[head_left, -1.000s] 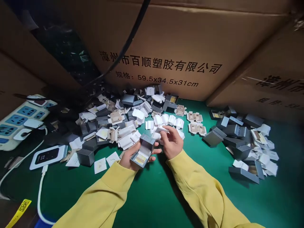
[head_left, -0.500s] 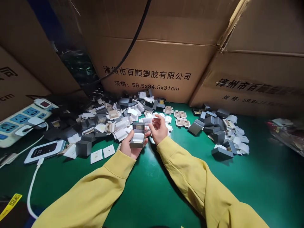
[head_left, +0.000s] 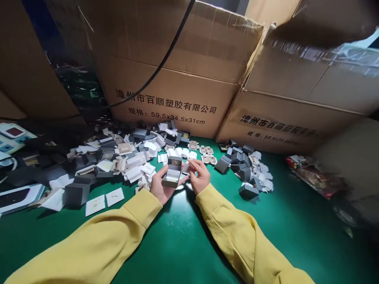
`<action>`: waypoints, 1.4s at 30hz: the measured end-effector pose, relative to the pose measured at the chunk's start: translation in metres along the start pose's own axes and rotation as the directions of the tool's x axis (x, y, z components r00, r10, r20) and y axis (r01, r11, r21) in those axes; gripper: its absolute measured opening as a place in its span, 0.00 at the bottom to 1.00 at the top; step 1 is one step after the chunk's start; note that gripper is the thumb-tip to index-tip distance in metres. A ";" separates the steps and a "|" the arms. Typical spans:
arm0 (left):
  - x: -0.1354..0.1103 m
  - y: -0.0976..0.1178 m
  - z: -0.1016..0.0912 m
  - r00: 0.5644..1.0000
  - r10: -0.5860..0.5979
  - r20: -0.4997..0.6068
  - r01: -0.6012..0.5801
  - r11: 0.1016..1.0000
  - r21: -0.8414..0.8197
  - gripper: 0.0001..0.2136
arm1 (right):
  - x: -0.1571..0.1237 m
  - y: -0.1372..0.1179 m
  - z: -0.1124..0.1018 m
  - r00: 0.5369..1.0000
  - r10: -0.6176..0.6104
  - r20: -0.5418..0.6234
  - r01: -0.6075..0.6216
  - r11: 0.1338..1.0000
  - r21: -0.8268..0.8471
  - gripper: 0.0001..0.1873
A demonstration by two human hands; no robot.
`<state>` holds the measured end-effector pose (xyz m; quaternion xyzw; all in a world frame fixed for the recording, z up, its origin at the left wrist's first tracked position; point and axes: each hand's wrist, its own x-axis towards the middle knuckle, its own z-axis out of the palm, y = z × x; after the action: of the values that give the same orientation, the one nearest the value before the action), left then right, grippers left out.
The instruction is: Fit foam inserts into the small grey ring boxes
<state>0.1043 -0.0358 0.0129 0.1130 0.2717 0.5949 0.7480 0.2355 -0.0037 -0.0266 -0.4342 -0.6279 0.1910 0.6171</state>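
My left hand (head_left: 160,188) is closed around a small dark grey jewellery-type box (head_left: 171,182). Its lid stands open, showing a white inner lining. Just to the right, my right hand (head_left: 201,176) pinches a small white card (head_left: 186,168) between thumb and fingers, close beside the box. Part of the card is hidden by the fingers. Beyond the hands lie white paper pieces (head_left: 178,152) and beige folded inserts (head_left: 206,150). Two square white cards, one of them the nearer card (head_left: 95,205), lie flat to the left.
A heap of grey boxes and white inserts (head_left: 136,161) spreads left, with a smaller pile of boxes (head_left: 241,161) on the right. Cardboard cartons (head_left: 166,79) wall the back of the green table (head_left: 177,244). A white device (head_left: 22,197) and power strip (head_left: 14,136) sit far left.
The view has turned right. My right hand has tilted the white card and lowered it beside the open box. My left hand still holds the box.
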 end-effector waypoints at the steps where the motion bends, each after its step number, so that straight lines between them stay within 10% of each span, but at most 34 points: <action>1: 0.002 0.000 -0.001 1.000 0.001 0.008 -0.001 1.000 -0.004 0.14 | 0.000 0.003 0.002 0.998 0.053 -0.020 -0.053 0.998 0.031 0.19; 7: 0.013 0.008 -0.010 1.000 -0.029 0.011 0.030 0.997 -0.072 0.14 | 0.000 0.009 0.013 0.884 0.457 0.100 -0.461 0.818 0.345 0.21; 11: 0.016 0.012 -0.012 0.997 -0.065 0.045 0.067 0.997 -0.037 0.14 | 0.001 0.005 0.013 0.863 0.486 0.135 -0.497 0.775 0.391 0.17; 24: 0.019 0.013 -0.007 0.996 0.017 -0.093 -0.004 0.991 0.137 0.14 | 0.008 0.004 0.004 0.998 0.049 0.029 -0.048 0.998 -0.035 0.11; 42: 0.018 0.005 -0.013 0.999 -0.018 0.047 0.007 0.976 0.217 0.13 | 0.010 -0.005 0.000 0.894 -0.403 0.195 0.428 0.897 -0.111 0.10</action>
<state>0.0957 -0.0191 -0.0001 0.2066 0.3172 0.5541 0.7414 0.2350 0.0015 -0.0161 -0.3177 -0.7684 0.0420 0.5540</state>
